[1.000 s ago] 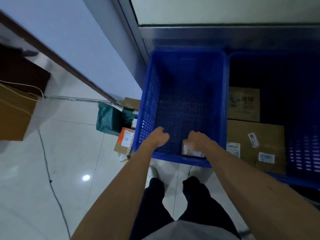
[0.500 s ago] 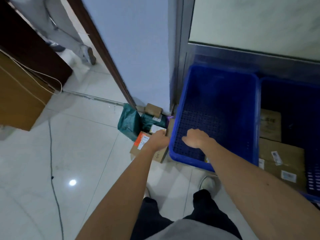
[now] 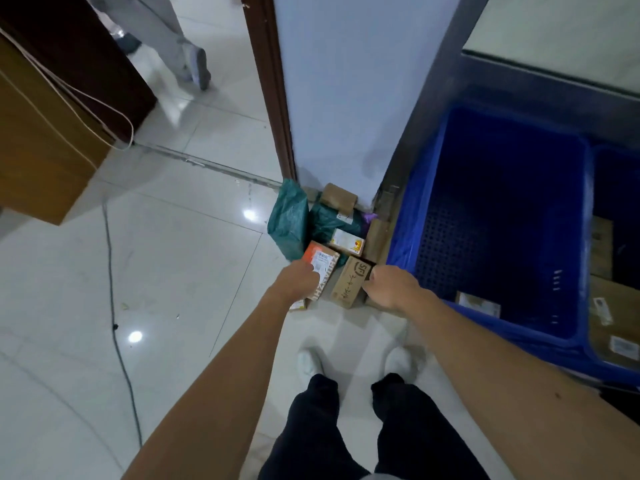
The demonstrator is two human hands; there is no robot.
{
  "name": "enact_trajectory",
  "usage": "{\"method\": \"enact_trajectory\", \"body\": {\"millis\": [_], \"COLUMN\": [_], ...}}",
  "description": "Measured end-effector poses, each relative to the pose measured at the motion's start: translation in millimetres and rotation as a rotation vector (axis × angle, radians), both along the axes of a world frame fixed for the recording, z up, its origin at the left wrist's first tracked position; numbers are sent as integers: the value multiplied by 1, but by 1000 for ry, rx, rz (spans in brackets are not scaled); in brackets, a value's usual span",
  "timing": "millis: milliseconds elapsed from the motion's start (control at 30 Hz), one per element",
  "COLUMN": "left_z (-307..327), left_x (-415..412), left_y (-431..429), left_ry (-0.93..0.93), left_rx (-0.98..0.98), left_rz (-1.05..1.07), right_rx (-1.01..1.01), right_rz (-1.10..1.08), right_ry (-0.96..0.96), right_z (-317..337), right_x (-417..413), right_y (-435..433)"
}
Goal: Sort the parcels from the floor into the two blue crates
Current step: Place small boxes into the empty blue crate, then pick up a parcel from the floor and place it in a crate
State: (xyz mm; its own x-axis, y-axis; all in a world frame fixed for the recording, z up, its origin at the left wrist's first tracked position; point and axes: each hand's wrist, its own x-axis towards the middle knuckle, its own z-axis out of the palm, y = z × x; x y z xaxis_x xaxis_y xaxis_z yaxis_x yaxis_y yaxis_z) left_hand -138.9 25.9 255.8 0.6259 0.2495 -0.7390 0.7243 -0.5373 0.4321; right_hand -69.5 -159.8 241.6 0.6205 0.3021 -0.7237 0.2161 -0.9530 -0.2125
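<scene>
A heap of parcels lies on the floor against the wall corner, left of the two blue crates. My left hand [image 3: 300, 281] grips the near corner of an orange-labelled box [image 3: 323, 259]. My right hand [image 3: 390, 287] curls its fingers over the right edge of a brown printed box [image 3: 349, 284]. Behind these lie two green bags [image 3: 289, 221], a small white and yellow box [image 3: 346, 241] and a brown wrapped parcel [image 3: 337, 195]. The left crate [image 3: 414, 206] holds one small labelled parcel [image 3: 479, 303]. The right crate [image 3: 614, 159] holds cardboard boxes [image 3: 602, 306].
A brown door frame [image 3: 270, 98] and pale wall stand behind the heap. Another person's legs [image 3: 187, 46] are in the doorway. A wooden cabinet [image 3: 41, 140] is at the left, with a black cable [image 3: 114, 306] across the shiny tiles. My feet [image 3: 310, 362] are just before the heap.
My view swung left from the crates to the floor heap. Both hands left the left crate, where the small parcel stays, and came down on two boxes in the heap.
</scene>
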Motion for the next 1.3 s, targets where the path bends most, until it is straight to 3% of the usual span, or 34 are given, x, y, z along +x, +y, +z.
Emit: {"method": "enact_trajectory", "body": {"millis": [533,733,933,1300], "left_z": [-102,-182,-281,-469], "left_x": [-42,-36,-24,31], "left_y": [7,16,37,91], "left_ry": [53,48,106,89], "left_rx": [-51,8,40,45], "left_rz": [353,321,179,42], "right_rx": [8,-11,18,113], "right_rz": [53,32,-196,-588], "right_ry": [208,247,351,285], "right_z": [-123,-194,-288,-492], "right_x": [-16,-9,-2,27], "right_y": [15,24,50,105]}}
